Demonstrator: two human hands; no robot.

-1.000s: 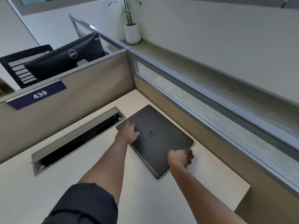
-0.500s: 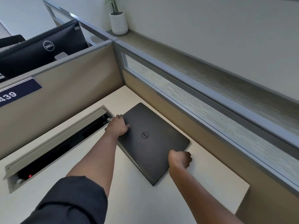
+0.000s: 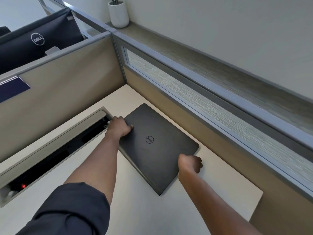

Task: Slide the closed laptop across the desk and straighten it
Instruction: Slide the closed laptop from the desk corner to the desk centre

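A closed black laptop [image 3: 157, 146] with a round logo on its lid lies flat on the cream desk [image 3: 149, 214], near the far right corner and at an angle to the desk edges. My left hand [image 3: 119, 127] grips its left edge, thumb on the lid and fingers curled over the side. My right hand [image 3: 190, 164] holds the laptop's right edge near its front corner, fingers wrapped under and hidden.
An open cable tray [image 3: 50, 150] with a raised flap is recessed in the desk left of the laptop. Beige partitions [image 3: 67, 85] wall the desk at the back and right. A white plant pot [image 3: 118, 13] stands on the ledge; a black monitor [image 3: 37, 39] sits behind the partition.
My left hand has shifted from the lid to the laptop's left edge by the cable tray. The laptop has barely moved; the view has swung to the right.
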